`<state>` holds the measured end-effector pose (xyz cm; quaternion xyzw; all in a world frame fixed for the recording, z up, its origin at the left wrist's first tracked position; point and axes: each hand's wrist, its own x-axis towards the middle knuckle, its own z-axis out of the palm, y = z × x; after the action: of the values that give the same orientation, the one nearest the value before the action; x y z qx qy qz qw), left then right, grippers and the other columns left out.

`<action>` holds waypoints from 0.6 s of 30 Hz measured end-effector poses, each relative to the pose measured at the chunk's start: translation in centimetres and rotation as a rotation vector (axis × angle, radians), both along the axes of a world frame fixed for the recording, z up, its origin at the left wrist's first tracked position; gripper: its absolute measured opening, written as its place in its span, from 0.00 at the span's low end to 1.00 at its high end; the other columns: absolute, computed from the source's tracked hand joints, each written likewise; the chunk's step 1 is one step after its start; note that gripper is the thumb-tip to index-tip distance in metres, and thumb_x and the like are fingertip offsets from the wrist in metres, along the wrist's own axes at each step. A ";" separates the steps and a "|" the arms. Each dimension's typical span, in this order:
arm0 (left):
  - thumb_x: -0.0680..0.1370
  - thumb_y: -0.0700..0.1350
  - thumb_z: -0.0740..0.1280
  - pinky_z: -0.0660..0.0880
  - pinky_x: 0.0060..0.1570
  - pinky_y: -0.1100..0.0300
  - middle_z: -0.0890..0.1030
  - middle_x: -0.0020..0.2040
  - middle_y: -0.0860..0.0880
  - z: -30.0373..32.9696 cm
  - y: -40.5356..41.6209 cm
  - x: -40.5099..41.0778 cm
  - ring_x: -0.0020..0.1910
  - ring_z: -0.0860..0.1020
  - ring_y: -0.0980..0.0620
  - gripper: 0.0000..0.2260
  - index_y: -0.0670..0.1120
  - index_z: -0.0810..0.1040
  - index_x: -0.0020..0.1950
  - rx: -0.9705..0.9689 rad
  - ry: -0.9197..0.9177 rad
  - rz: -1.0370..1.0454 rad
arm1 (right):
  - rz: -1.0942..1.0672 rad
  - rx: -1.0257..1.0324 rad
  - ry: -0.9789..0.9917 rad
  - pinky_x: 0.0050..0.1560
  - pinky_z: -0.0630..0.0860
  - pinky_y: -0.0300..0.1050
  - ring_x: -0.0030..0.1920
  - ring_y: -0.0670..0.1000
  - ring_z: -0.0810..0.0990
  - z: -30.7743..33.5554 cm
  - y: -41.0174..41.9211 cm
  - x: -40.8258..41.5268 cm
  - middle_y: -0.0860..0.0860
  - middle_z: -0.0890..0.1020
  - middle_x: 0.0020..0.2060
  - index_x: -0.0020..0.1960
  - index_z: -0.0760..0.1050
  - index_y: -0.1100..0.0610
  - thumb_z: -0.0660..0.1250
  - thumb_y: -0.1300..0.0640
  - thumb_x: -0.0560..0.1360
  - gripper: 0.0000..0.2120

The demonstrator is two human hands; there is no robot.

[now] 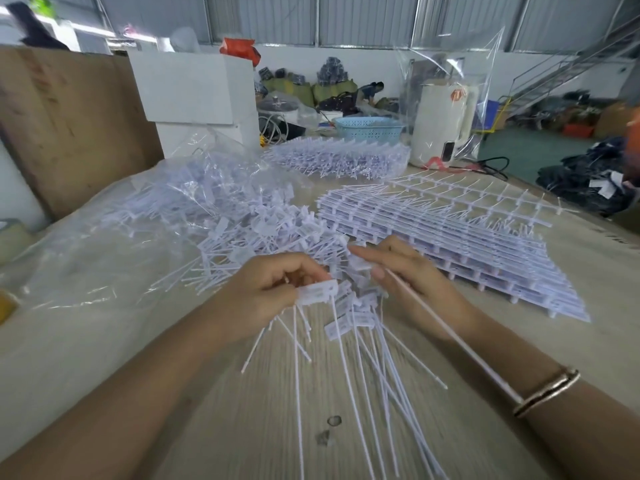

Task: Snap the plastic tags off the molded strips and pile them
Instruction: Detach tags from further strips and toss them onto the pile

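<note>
My left hand [266, 289] grips a bundle of white plastic tags [317, 292] by their flat heads, and their long thin tails fan down toward me over the table. My right hand [408, 271] pinches one tag [360, 263] between thumb and forefinger, its tail [450, 330] running back along my wrist. A stack of molded strips [450, 230] lies just beyond my right hand. A loose pile of snapped-off tags [249, 233] spreads behind my left hand, partly on a clear plastic bag [104, 271].
A second heap of strips [339, 157] lies at the back, before a blue basket [369, 128] and a white appliance [440, 123]. A bare runner frame [485, 192] lies behind the stack. Cardboard [69, 123] and white boxes [194, 95] stand at the left.
</note>
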<state>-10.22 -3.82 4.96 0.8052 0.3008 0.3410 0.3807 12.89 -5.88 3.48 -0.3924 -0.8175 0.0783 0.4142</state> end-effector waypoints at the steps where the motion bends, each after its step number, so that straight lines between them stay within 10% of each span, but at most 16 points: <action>1: 0.68 0.39 0.60 0.66 0.34 0.65 0.76 0.35 0.56 0.0 0.0 0.0 0.33 0.71 0.54 0.18 0.60 0.81 0.46 0.029 0.025 0.023 | 0.011 0.025 -0.060 0.47 0.70 0.37 0.43 0.46 0.72 -0.2 0.1 0.1 0.51 0.72 0.42 0.67 0.67 0.58 0.61 0.60 0.77 0.19; 5: 0.75 0.31 0.62 0.67 0.36 0.70 0.74 0.38 0.64 -0.2 0.2 0.2 0.34 0.70 0.62 0.24 0.61 0.78 0.53 0.084 0.039 0.050 | -0.056 0.024 -0.213 0.43 0.74 0.54 0.43 0.53 0.73 -0.7 0.2 0.6 0.52 0.71 0.44 0.69 0.68 0.60 0.64 0.68 0.74 0.24; 18: 0.77 0.35 0.64 0.70 0.40 0.69 0.78 0.45 0.58 -0.7 -0.2 1.8 0.39 0.76 0.59 0.17 0.56 0.76 0.58 0.213 0.040 0.157 | -0.164 0.535 -0.338 0.35 0.73 0.47 0.35 0.52 0.81 0.1 0.2 -1.2 0.50 0.82 0.38 0.54 0.82 0.51 0.68 0.51 0.73 0.12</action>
<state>-8.43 -4.05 4.26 0.8215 0.3325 0.3839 0.2592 11.71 -5.70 3.55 -0.3417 -0.8318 -0.2392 0.3662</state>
